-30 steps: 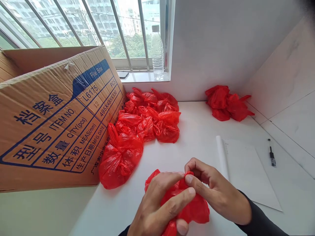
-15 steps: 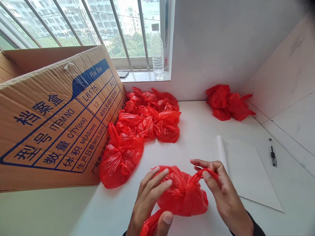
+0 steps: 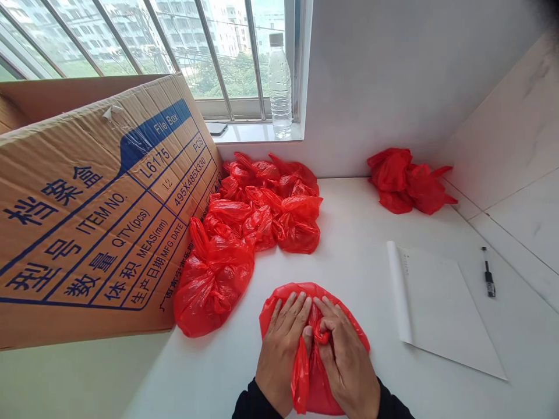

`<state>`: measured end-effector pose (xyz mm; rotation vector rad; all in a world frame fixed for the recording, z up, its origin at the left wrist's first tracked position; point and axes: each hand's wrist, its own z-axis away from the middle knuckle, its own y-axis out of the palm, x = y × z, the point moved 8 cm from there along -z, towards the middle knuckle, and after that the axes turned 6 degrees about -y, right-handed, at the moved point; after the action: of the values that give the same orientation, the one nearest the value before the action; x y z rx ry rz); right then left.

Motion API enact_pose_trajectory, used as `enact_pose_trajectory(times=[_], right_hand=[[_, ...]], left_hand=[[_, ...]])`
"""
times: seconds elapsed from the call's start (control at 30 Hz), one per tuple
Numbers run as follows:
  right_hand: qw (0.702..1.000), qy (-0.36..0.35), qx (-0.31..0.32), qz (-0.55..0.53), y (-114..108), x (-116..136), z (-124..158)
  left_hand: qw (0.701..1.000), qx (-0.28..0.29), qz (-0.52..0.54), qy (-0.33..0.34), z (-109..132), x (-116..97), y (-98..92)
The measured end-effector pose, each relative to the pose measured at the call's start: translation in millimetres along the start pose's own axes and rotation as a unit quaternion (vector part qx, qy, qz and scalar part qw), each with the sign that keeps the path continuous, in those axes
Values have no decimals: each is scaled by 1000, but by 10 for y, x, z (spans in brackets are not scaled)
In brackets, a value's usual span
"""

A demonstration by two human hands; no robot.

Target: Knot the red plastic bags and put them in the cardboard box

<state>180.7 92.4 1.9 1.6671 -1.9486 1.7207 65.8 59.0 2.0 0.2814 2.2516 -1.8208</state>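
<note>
A tied red plastic bag [image 3: 321, 389] lies on the white table in front of me, squashed flat and wide under both hands. My left hand [image 3: 283, 343] rests on its left half with the fingers straight and flat, the thumb beside a loose handle that hangs toward me. On the right half is my right hand [image 3: 345, 349]; its index finger curls around a red loop by the knot, while the other fingers stretch over the plastic. What the bag contains is hidden.
Several filled red bags [image 3: 262, 215] cluster beside a large cardboard box [image 3: 109, 209] at left. More red plastic bags [image 3: 408, 180] lie at the back right. A paper pad [image 3: 445, 308] and a pen [image 3: 488, 276] are at right. A water bottle [image 3: 280, 87] and phone [image 3: 217, 128] stand by the window.
My hands have come together onto the bag from either side. The left palm now presses on it, and the bag has gone from plump to flattened and spread.
</note>
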Motion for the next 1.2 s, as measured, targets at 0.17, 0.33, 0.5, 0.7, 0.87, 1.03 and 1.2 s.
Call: enact_pose_trajectory(times=[0.17, 0.33, 0.5, 0.7, 0.87, 1.03, 1.2], right_hand=[[999, 21, -8, -26, -23, -21, 1], [985, 97, -7, -140, -142, 0, 86], [981, 3, -48, -190, -146, 246, 170], [980, 101, 5, -173, 71, 84, 197], [981, 74, 7, -177, 6, 55, 102], [985, 112, -30, -128, -202, -128, 24], [993, 90, -71, -37, -539, -413, -81]], left_hand=[[999, -6, 35, 0, -49, 14, -54], [987, -139, 61, -44, -270, 309, -588], [955, -222, 81, -177, -325, 535, -1064], [984, -103, 32, -143, 70, 7, -731], [995, -63, -71, -41, 126, -46, -237], [984, -120, -68, -110, -318, 450, -349], [973, -166, -74, -142, -474, 464, -645]])
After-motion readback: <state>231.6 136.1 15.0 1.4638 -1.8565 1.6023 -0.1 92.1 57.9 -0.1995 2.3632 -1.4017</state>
